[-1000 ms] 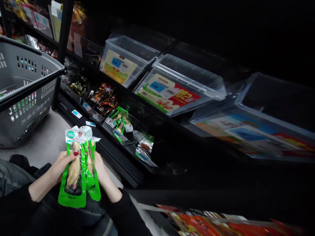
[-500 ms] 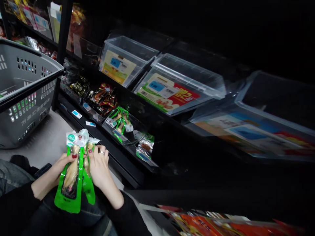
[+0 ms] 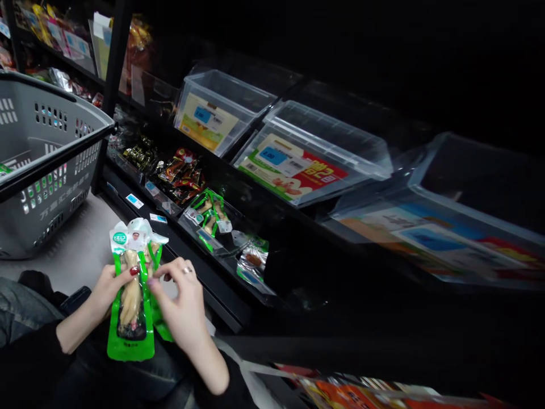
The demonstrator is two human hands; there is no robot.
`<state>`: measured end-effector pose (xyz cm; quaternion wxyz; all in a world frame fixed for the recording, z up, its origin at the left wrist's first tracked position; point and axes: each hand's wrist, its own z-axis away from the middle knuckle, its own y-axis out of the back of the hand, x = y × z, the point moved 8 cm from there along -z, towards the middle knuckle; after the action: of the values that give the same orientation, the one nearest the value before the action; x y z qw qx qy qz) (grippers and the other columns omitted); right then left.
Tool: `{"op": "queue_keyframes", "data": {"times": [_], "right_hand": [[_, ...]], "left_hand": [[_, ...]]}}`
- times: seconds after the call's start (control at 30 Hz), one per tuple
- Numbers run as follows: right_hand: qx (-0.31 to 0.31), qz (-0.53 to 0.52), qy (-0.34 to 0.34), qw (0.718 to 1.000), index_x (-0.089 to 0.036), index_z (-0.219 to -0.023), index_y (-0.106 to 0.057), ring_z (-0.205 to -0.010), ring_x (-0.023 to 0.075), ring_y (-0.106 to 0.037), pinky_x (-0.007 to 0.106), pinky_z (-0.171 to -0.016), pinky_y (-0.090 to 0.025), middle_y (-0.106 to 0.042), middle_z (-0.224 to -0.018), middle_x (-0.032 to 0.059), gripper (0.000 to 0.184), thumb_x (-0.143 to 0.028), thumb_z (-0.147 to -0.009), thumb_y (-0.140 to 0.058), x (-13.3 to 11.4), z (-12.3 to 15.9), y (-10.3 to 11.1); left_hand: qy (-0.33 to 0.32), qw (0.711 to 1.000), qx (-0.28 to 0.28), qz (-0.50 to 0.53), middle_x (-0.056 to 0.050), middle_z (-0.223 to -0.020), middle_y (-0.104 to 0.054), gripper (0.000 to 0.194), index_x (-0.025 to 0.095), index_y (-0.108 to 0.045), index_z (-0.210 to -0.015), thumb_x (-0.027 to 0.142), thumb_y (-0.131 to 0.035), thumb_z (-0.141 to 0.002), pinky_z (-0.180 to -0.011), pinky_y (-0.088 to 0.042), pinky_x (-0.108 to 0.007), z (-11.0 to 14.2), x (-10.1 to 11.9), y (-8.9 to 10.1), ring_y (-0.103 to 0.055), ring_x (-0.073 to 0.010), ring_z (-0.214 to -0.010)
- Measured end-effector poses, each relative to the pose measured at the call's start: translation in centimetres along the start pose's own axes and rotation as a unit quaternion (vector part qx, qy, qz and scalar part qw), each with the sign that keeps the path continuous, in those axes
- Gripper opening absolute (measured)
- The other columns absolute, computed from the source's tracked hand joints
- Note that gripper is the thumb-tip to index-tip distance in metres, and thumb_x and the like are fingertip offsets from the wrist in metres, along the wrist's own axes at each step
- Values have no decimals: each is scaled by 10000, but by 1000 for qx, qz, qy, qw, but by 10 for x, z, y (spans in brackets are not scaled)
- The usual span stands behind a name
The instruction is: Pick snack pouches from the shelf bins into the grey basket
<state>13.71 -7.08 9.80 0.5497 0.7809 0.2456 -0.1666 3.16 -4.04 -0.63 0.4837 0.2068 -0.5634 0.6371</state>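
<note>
My left hand (image 3: 111,289) is closed on a green vacuum-packed snack packet (image 3: 130,307), its thumb lying across the front. Through the clear window shows a pale piece that looks like a chicken foot. At least one more green packet (image 3: 164,326) is behind it, mostly hidden. My right hand (image 3: 183,295) pinches at the right edge of these packets, thumb and forefinger close together. More green packets (image 3: 212,209) lie in a clear shelf tray to the right, beside a silver and green packet (image 3: 254,258).
A grey shopping basket (image 3: 63,170) stands at the left, with something green inside. Clear plastic bins (image 3: 315,153) with price labels line the dark shelf. Dark red packets (image 3: 181,173) lie farther along it. Orange packages (image 3: 349,395) sit at the bottom right.
My right hand has drawn back slightly right and down, going from a fuller hold to a fingertip pinch. The front packet has turned more upright and covers more of the one behind.
</note>
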Motion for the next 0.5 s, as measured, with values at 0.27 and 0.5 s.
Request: {"op": "queue_keyframes", "data": {"times": [0.27, 0.5], "right_hand": [[-84, 157, 47, 983, -116, -1128, -499, -887, 290, -454, 460, -781, -364, -538, -966, 146, 638, -530, -655, -603, -22, 13, -32], [-155, 112, 38, 981, -54, -1322, -274, -1135, 285, -370, 420, -927, -379, -402, -1224, 198, 680, -103, -681, -497, -11, 17, -50]], "left_hand": [[-89, 989, 64, -104, 21, -509, -629, 173, 155, -621, -523, 287, -732, -542, -557, -448, -235, -5, 12, 11, -552, -153, -535], [-128, 979, 39, -156, -27, -622, -650, 252, 143, -657, -703, 387, -596, -697, -688, -446, -272, -1, 11, 6, -588, -218, -748]]}}
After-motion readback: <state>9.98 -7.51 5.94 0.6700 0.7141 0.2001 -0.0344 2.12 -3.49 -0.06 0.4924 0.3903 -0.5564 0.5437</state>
